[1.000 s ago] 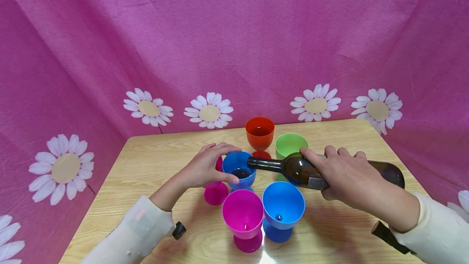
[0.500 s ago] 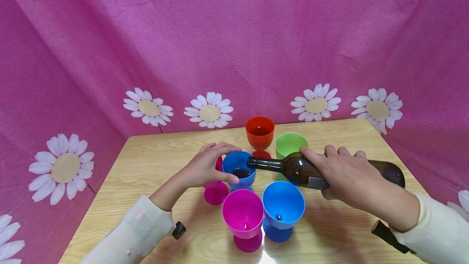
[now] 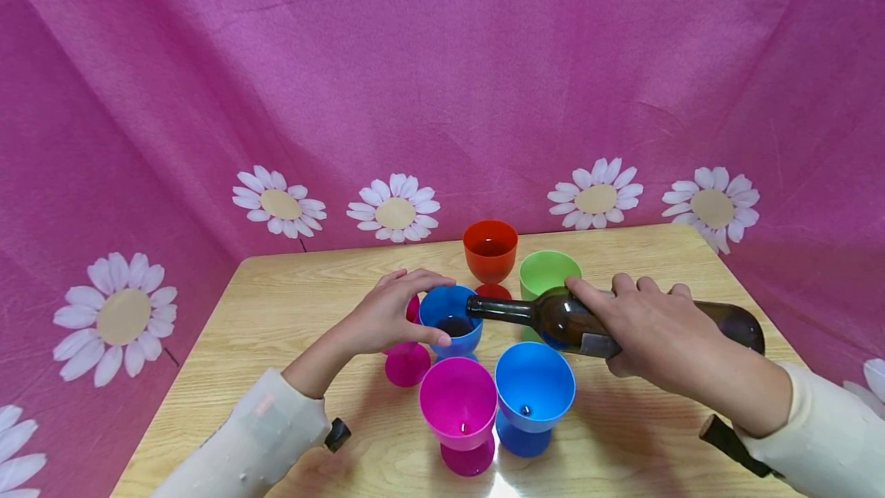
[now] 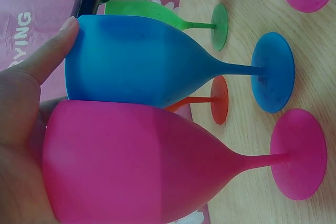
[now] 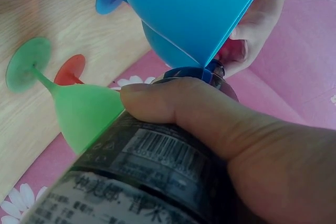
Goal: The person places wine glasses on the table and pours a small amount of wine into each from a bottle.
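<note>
At left, we see the left hand (image 3: 394,313) curve its widely parted fingers round the far blue goblet (image 3: 462,341), upright on the counter (image 3: 297,302), dark liquid inside. Rightward, the tilted bottle (image 3: 558,321) meets its rim, the right hand's (image 3: 653,329) fingers wrapping the bottle's body.

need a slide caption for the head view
Right hand holds a tipped dark bottle to the blue goblet that the left hand grips.
</note>
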